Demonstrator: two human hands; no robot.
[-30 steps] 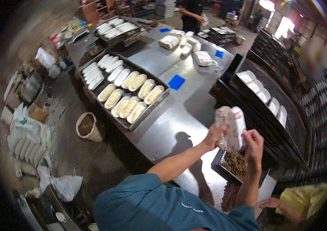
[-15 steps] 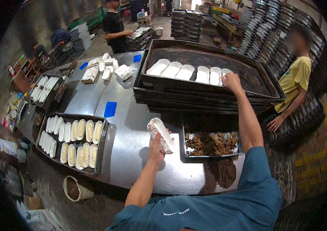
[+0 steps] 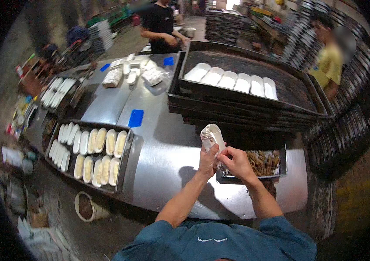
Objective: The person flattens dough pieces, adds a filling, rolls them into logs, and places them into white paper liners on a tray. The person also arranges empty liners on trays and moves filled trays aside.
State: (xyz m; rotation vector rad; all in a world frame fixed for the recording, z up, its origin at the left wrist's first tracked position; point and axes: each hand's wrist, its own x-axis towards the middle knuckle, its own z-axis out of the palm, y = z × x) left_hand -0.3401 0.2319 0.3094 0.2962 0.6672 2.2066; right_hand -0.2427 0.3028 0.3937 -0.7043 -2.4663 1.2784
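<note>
My left hand (image 3: 208, 162) is closed round a nested stack of white oval paper baking cups (image 3: 211, 134), held up above the steel table. Against the near end of that stack, my right hand (image 3: 238, 162) pinches at a cup's edge with thumb and fingers. Beyond both hands, a row of several single white paper cups (image 3: 242, 82) lines the near side of a large black baking tray (image 3: 246, 64). This tray tops a pile of similar trays. Partly hidden behind my right hand is a shallow pan of brown crumbly filling (image 3: 265, 163).
At the left, a dark tray (image 3: 123, 173) holds white cups, several with pale dough. More cup stacks (image 3: 114, 76) and a blue square (image 3: 136, 118) lie on the steel table (image 3: 159, 152). A bucket (image 3: 90, 207) stands below. One person (image 3: 161, 26) is behind, another (image 3: 326, 61) at right.
My right hand has left a cup at the row's right end in the black tray and come back to the stack. The view has shifted; the person at right has turned.
</note>
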